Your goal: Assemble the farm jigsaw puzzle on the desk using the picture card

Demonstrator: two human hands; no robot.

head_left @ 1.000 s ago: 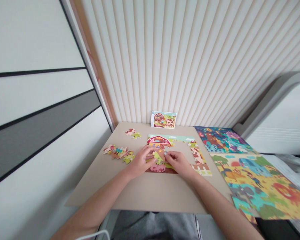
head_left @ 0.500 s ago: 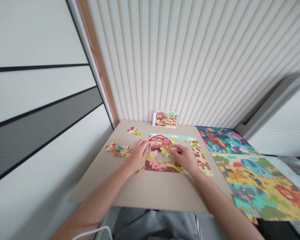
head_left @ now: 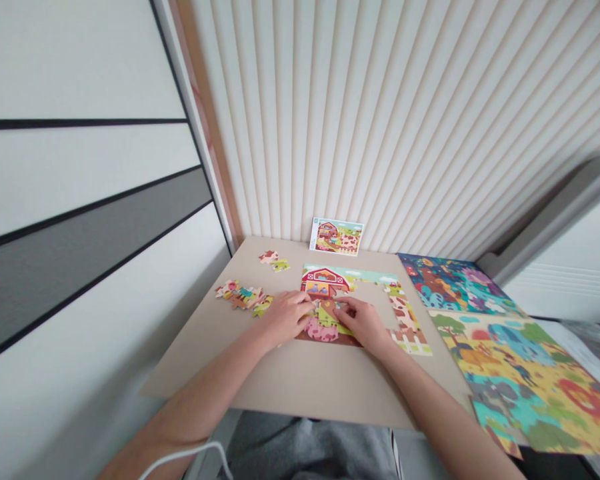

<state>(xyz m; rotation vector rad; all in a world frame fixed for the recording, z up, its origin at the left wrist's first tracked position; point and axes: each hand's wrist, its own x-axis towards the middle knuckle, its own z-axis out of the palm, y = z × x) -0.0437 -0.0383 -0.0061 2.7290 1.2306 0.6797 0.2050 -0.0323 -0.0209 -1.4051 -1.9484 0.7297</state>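
The farm puzzle (head_left: pixel 324 285) is part-joined, gapped inside, loose pieces (head_left: pixel 250 295) remaining, while left hand (head_left: pixel 284 317) and right hand (head_left: pixel 364 322) rest half-curled fingers over it, any grip unclear.

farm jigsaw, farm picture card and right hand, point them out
farm jigsaw (head_left: pixel 325 276), head view: the red barn
farm picture card (head_left: pixel 337 237), head view: middle of printed front
right hand (head_left: pixel 364 323), head view: back of hand

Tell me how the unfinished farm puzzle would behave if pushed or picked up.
The farm puzzle lies flat, so a push would likely slide it. Its interlocking pieces could sag or separate if lifted by one edge. Its narrow right side, bordering an unfilled middle, is probably weakest.
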